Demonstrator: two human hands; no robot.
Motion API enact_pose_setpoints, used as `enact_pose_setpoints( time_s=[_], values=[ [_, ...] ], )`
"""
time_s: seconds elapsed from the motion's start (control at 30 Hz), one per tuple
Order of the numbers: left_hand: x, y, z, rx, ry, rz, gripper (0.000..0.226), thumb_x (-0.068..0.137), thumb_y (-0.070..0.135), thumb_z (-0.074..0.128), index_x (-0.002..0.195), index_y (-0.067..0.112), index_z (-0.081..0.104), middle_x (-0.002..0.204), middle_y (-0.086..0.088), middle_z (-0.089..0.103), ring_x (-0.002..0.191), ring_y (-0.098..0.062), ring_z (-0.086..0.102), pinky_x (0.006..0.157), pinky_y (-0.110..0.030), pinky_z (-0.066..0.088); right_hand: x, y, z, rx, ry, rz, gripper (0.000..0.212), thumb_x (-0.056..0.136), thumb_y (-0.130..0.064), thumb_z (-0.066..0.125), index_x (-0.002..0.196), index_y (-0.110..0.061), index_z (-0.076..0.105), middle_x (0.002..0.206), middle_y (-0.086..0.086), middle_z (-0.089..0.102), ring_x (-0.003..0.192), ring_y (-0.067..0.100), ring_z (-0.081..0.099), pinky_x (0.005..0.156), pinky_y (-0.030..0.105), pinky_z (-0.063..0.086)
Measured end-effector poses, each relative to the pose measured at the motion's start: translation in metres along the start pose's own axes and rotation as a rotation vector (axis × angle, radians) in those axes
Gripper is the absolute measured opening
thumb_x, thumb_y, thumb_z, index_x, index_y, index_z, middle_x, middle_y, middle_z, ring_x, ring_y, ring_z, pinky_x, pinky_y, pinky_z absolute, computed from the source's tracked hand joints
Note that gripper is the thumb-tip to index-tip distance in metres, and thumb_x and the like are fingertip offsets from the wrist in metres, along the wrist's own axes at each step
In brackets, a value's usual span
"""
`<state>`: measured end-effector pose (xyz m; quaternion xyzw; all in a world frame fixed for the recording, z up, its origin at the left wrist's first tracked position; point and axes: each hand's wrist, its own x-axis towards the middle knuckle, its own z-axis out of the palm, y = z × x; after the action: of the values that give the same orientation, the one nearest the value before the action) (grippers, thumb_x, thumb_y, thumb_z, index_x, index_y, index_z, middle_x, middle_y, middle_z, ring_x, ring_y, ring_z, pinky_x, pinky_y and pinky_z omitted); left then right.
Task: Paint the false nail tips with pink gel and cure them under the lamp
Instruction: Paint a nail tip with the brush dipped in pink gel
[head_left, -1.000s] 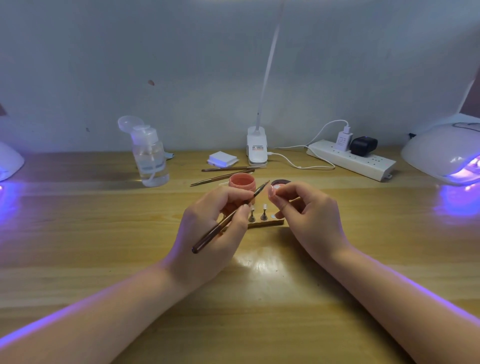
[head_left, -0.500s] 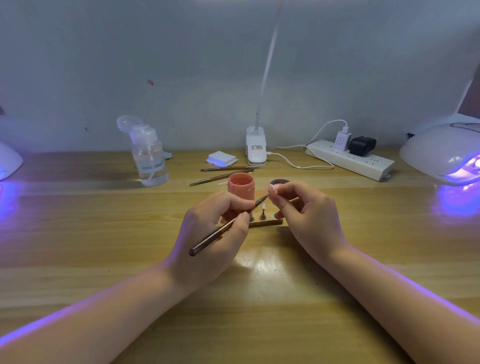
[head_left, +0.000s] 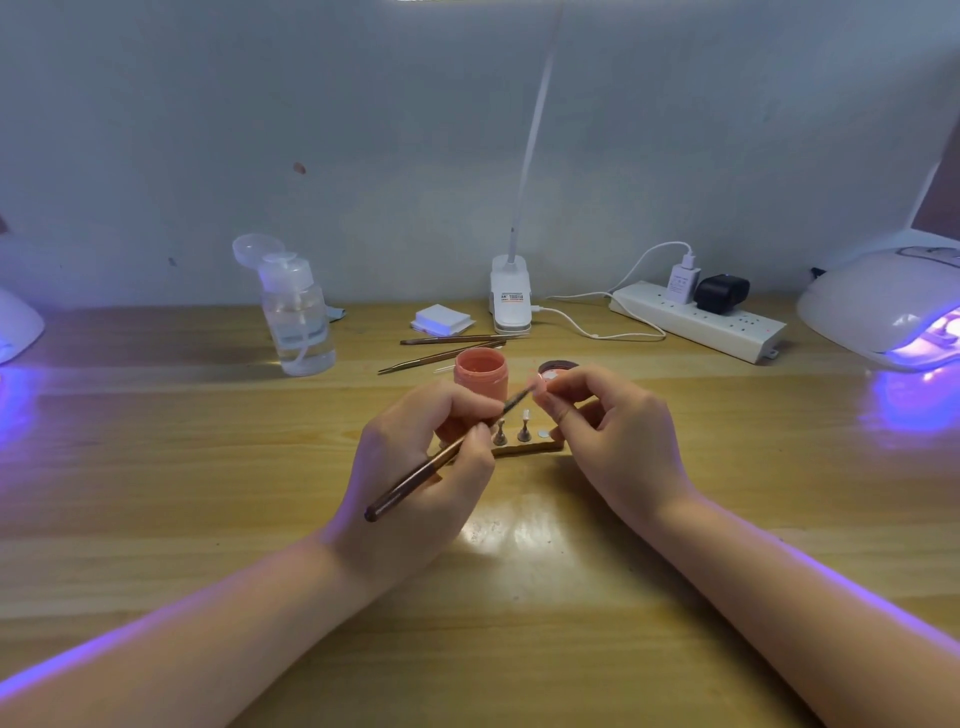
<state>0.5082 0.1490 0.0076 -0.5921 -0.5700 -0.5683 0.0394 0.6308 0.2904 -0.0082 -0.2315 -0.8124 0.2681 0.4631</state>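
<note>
My left hand (head_left: 415, 467) grips a thin brown brush (head_left: 441, 457), its tip reaching up to a small false nail tip (head_left: 540, 383) that my right hand (head_left: 618, 436) pinches between thumb and fingers. Behind the left hand stands the open pink gel jar (head_left: 480, 376). A wooden strip holder (head_left: 524, 446) with small metal stands lies between the hands; one stand (head_left: 523, 428) carries a pale tip. The jar's dark lid (head_left: 553, 368) lies behind my right fingers. A white curing lamp (head_left: 883, 306) glows violet at the far right.
A clear pump bottle (head_left: 296, 317) stands back left. Two more brushes (head_left: 447, 348), a white pad stack (head_left: 441, 319), a clip desk lamp (head_left: 511, 301) and a power strip (head_left: 696, 322) line the back. Another glowing lamp (head_left: 15, 327) sits at the left edge.
The brush tip has come down from above the jar and moved right onto the nail tip held by my right hand. Both hands stay almost in place.
</note>
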Motion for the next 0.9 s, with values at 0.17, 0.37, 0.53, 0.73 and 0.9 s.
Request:
enact_pose_setpoints(
  time_s=[0.17,0.37,0.53,0.73,0.9],
  values=[
    [0.001,-0.003,-0.001,0.02,-0.063,-0.022,0.014,0.083,0.014,0.058,0.091,0.01,0.069,0.084,0.001,0.067,0.081,-0.014,0.061,0.07,-0.028,0.049,0.0,0.0,0.0,-0.018,0.005,-0.014,0.014,0.087,-0.025,0.068,0.092,-0.012,0.072,0.086,-0.004,0.07,0.066,0.015,0.065,0.062,0.042,0.054],
    [0.0,-0.001,0.001,0.012,-0.023,-0.029,0.015,0.086,0.012,0.057,0.097,0.011,0.068,0.089,0.002,0.068,0.085,-0.012,0.063,0.072,-0.018,0.048,0.0,0.0,0.0,-0.025,-0.008,-0.026,0.012,0.087,-0.022,0.069,0.093,-0.012,0.072,0.085,-0.004,0.07,0.066,0.015,0.066,0.062,0.041,0.054],
    [0.004,0.006,-0.005,-0.061,-0.068,-0.065,0.018,0.079,0.022,0.054,0.08,0.011,0.068,0.073,0.003,0.068,0.072,-0.011,0.063,0.063,-0.023,0.049,0.0,0.002,0.0,-0.007,0.017,0.02,0.011,0.087,-0.026,0.069,0.09,-0.015,0.071,0.085,-0.008,0.069,0.067,0.01,0.066,0.061,0.038,0.054],
    [0.068,0.0,-0.023,-0.023,0.089,-0.437,0.012,0.075,0.019,0.057,0.071,0.011,0.065,0.052,0.007,0.064,0.046,-0.004,0.053,0.053,-0.029,0.047,0.002,0.003,0.001,-0.009,-0.001,0.045,0.012,0.088,-0.026,0.068,0.091,-0.016,0.072,0.085,-0.008,0.069,0.069,0.009,0.066,0.063,0.04,0.054],
    [0.119,-0.015,-0.024,0.132,-0.111,-0.662,0.013,0.083,0.012,0.057,0.076,0.005,0.064,0.048,0.001,0.062,0.039,-0.007,0.053,0.046,-0.024,0.046,0.002,0.002,0.001,-0.005,-0.004,0.06,0.013,0.087,-0.026,0.068,0.091,-0.014,0.072,0.086,-0.006,0.07,0.068,0.012,0.066,0.064,0.042,0.054]
  ],
)
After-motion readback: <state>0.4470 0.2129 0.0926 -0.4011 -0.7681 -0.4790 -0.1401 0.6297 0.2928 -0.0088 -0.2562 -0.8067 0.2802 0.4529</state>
